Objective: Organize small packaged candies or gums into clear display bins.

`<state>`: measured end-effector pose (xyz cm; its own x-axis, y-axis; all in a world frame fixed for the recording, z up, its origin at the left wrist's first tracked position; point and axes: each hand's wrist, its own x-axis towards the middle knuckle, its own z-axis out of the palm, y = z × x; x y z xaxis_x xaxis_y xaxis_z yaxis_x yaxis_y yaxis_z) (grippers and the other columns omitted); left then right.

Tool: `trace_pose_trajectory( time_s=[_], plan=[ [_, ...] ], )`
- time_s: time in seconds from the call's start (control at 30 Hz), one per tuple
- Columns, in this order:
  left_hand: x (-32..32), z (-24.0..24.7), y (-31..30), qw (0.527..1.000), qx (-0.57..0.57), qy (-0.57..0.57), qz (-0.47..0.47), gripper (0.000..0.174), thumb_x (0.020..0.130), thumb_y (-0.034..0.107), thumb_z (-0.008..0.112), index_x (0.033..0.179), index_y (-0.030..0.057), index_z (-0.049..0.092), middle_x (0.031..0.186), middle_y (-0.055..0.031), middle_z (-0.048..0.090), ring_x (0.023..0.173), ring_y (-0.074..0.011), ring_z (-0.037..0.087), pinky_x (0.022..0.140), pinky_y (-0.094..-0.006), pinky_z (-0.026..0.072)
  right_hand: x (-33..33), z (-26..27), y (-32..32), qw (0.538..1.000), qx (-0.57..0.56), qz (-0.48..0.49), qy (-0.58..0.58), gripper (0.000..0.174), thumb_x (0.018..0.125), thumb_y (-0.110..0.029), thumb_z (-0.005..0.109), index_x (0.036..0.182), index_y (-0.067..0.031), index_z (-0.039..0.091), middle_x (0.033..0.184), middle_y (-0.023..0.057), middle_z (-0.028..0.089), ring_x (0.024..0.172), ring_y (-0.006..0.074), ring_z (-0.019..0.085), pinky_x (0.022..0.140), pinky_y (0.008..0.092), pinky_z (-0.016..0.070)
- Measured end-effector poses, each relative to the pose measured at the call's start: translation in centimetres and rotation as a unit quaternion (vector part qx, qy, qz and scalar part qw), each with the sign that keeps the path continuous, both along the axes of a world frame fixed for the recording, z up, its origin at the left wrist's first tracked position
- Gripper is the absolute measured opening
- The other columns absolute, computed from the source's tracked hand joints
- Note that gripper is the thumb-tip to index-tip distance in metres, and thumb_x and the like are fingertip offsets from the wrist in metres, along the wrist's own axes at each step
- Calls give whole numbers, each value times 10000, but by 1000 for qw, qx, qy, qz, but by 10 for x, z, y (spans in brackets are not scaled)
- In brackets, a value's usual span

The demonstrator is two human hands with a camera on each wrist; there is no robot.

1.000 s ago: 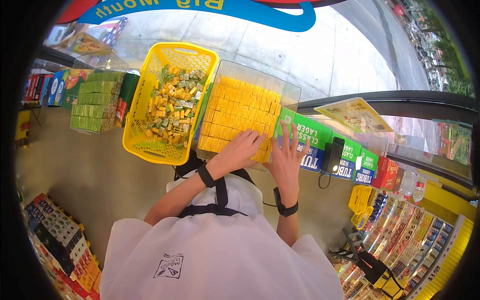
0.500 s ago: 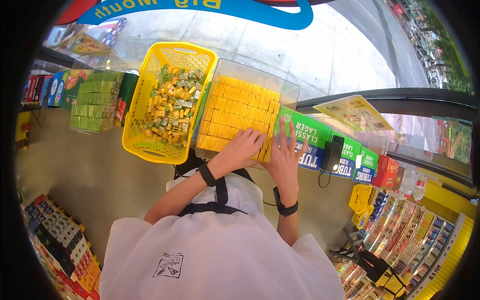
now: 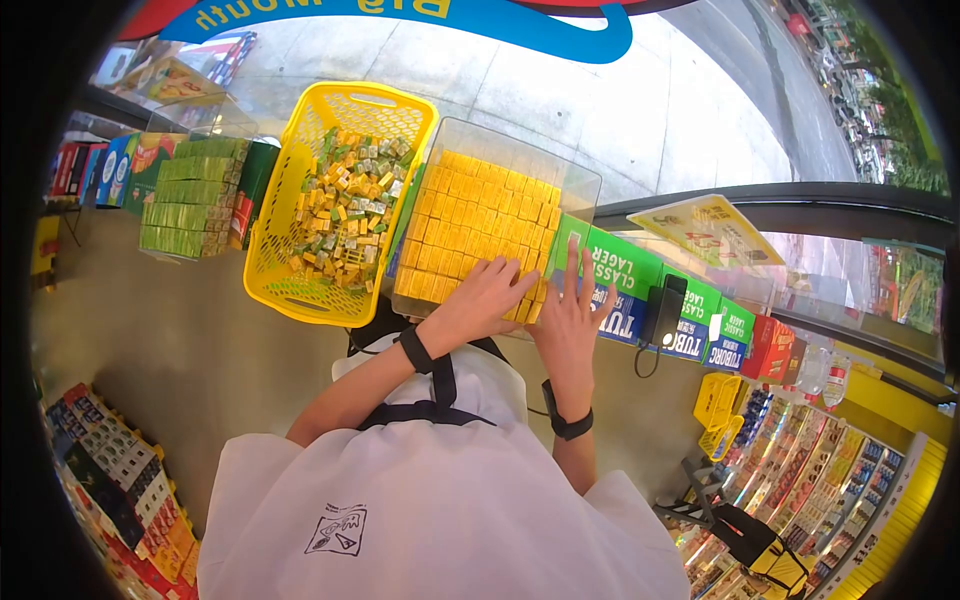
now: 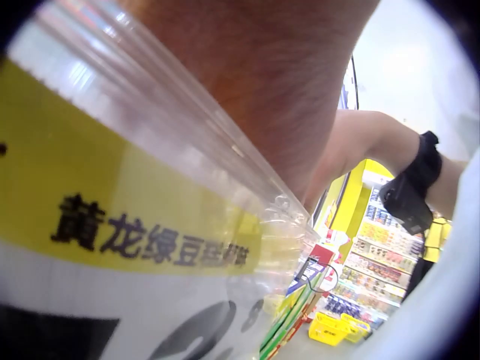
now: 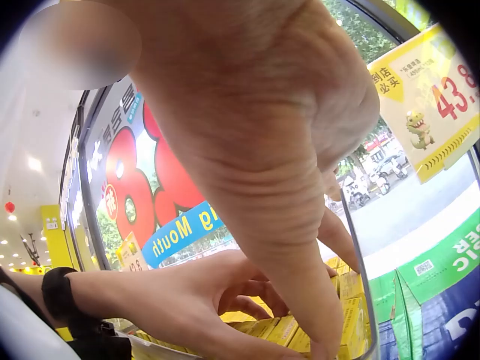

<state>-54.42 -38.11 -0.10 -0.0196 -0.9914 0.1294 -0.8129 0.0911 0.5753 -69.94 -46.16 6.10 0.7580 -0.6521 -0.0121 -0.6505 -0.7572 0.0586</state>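
Note:
Rows of small yellow boxes (image 3: 480, 220) fill a clear plastic bin (image 3: 520, 145) in front of me. At the bin's near right corner my left hand (image 3: 485, 298) rests bent fingers on the box tops. Beside it, my right hand (image 3: 567, 330) spreads its long fingers over the bin's right side. In the right wrist view the right thumb (image 5: 311, 300) reaches down onto yellow boxes (image 5: 352, 322), close to the bent fingers of the left hand (image 5: 187, 300). A price card (image 4: 135, 240) behind clear plastic fills much of the left wrist view, hiding the left fingers.
A yellow basket (image 3: 265, 270) of loose small yellow and green packs stands left of the bin. Farther left is a stack of green packs (image 3: 190, 200). Green and blue beer cartons (image 3: 620, 265) line the right, with a black device (image 3: 667, 310) before them.
Both hands stay at the bin's near right corner. The right hand shifts slightly left and its fingers draw a little closer together; the boxes look unchanged.

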Motion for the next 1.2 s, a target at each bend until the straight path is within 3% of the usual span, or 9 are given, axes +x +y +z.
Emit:
trace_pose_trajectory(
  time_s=[0.37,0.43,0.47,0.57,0.63,0.97,1.03,1.17,1.2],
  plan=[
    [1,-3,2,1000,2,17,2,897,743,309,947,1492,22,545,1215,-138,587,1175,-326,585,999,-457,492,1,4,-2,999,41,-1,-19,398,686,-161,912,1036,-83,738,1708,191,415,1638,327,294,1248,686,167],
    [1,-4,2,1000,2,17,2,895,744,305,947,1491,21,544,1218,-138,588,1177,-327,585,998,-456,492,-3,-2,-4,1000,13,15,10,601,573,-268,1028,1075,-92,749,1699,151,415,1620,336,312,1236,680,194],
    [2,-3,2,1000,2,16,2,892,745,302,947,1490,19,544,1220,-139,589,1179,-328,585,997,-456,493,-4,-3,-5,1000,13,15,10,601,573,-268,1028,1075,-92,749,1699,151,415,1620,336,312,1236,680,194],
    [1,-2,2,1000,9,9,0,889,748,308,946,1487,19,546,1217,-140,588,1179,-326,585,998,-455,493,-5,-5,-7,999,-1,19,30,593,574,-247,1031,1070,-98,742,1677,145,429,1620,336,311,1241,681,194],
    [1,-2,2,1000,9,5,0,889,748,311,944,1487,19,546,1216,-141,588,1179,-326,585,998,-455,493,-6,-3,-7,999,12,24,-19,207,750,-99,844,888,-73,692,1656,159,469,1629,324,314,1241,688,187],
    [0,0,2,1000,6,-17,6,889,747,331,939,1481,20,545,1211,-144,580,1168,-330,585,987,-455,496,-5,6,-8,997,66,4,-29,360,644,-165,955,889,-81,706,1638,123,475,1624,306,314,1241,681,193],
    [0,0,1,1000,8,-14,5,886,744,330,940,1475,21,545,1211,-144,580,1167,-331,585,986,-455,496,-6,7,-9,997,78,7,-4,547,552,-233,1023,992,-114,721,1644,108,448,1620,337,296,1230,692,187],
    [0,-3,1,1000,-10,-11,10,839,735,322,937,1417,30,546,1181,-139,577,1172,-327,583,967,-445,485,-6,1,-7,998,58,14,-12,482,579,-216,1008,948,-100,722,1644,107,448,1620,344,293,1225,697,191],
    [0,-3,1,1000,-10,-12,10,839,735,322,937,1417,30,546,1181,-139,577,1172,-327,583,967,-445,485,-4,3,-6,998,58,12,-21,376,624,-174,967,889,-83,716,1631,118,467,1618,349,301,1232,691,187]
  ],
)
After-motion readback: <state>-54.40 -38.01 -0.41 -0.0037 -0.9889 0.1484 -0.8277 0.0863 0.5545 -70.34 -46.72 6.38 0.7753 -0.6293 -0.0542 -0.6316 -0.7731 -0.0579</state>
